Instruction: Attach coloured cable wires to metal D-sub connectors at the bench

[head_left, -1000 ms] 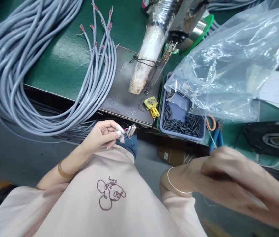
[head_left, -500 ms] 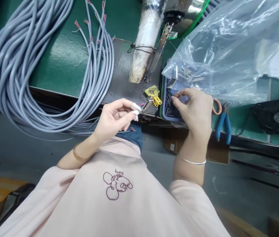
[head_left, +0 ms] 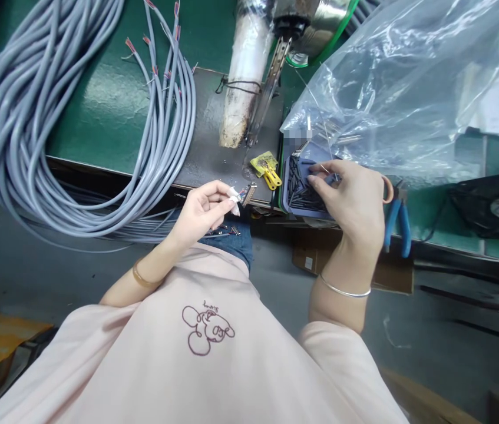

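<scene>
My left hand (head_left: 202,212) is closed in a pinch, white coverings on its fingertips. It grips the wired end of a small multi-pin connector (head_left: 248,193), whose thin coloured wires show beside the fingertips. My right hand (head_left: 349,191) hovers over a blue-grey tray (head_left: 306,211) with small black tube pieces (head_left: 296,182) in it. Its thumb and forefinger are nearly together; whatever lies between them is too small to make out. A thin silvery wire (head_left: 326,132) runs down past the right fingers. Yellow tweezer-like clips (head_left: 271,176) lie between the hands.
Thick coils of grey cable (head_left: 15,118) cover the left, with stripped ends (head_left: 154,65) at the back. A white wrapped tube (head_left: 243,76) and slotted metal rod (head_left: 269,94) stand above the dark mat. Clear plastic (head_left: 390,88) drapes behind the tray; blue-handled pliers (head_left: 397,221) lie right.
The connector in my left hand has turned and shifted slightly left, showing its pins more clearly. My right hand stays over the tray, its fingers little changed. The whole view has shifted slightly.
</scene>
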Motion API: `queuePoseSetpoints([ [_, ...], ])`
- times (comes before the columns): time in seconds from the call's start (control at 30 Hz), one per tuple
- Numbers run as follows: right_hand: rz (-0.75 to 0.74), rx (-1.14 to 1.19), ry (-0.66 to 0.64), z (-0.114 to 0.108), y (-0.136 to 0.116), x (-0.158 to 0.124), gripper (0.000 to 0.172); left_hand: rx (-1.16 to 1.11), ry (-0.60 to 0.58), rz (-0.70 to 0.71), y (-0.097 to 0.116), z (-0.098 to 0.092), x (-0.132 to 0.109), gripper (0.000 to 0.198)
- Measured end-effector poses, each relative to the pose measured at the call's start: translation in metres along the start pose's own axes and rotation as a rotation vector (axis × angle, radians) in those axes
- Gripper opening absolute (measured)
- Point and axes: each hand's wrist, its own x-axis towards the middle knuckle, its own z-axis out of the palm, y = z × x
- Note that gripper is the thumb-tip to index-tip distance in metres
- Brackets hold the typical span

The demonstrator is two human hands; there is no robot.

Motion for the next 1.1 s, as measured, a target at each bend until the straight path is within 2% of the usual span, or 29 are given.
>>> queuePoseSetpoints([
  [0.1,0.014,0.034,0.119,-0.002,-0.002,-0.007,0.007,0.030,0.053,0.018,-0.002,0.001,0.000,0.033],
  [0.23,0.024,0.159,0.429,-0.007,-0.028,-0.024,0.013,0.067,0.075,-0.016,-0.001,0.004,0.001,0.032],
  [0.37,0.019,0.531,0.642,0.004,-0.062,-0.045,0.014,0.089,0.092,-0.047,0.004,0.010,0.000,0.029],
  [0.4,0.017,0.644,0.628,0.010,-0.069,-0.049,0.015,0.095,0.096,-0.044,0.006,0.011,0.000,0.029],
  [0.47,0.035,0.790,0.486,0.022,-0.078,-0.055,0.018,0.113,0.096,-0.021,0.007,0.012,-0.001,0.027],
  [0.53,0.058,0.843,0.364,0.033,-0.084,-0.057,0.021,0.134,0.090,0.019,0.007,0.012,-0.002,0.024],
  [0.6,0.074,0.837,0.299,0.039,-0.089,-0.056,0.023,0.147,0.084,0.066,0.006,0.011,-0.003,0.022],
  [0.73,0.072,0.804,0.261,0.038,-0.095,-0.054,0.024,0.139,0.075,0.112,0.001,0.009,-0.004,0.018],
  [1.1,0.060,0.750,0.181,0.035,-0.096,-0.053,0.024,0.223,0.084,0.105,-0.001,0.005,-0.009,0.016],
])
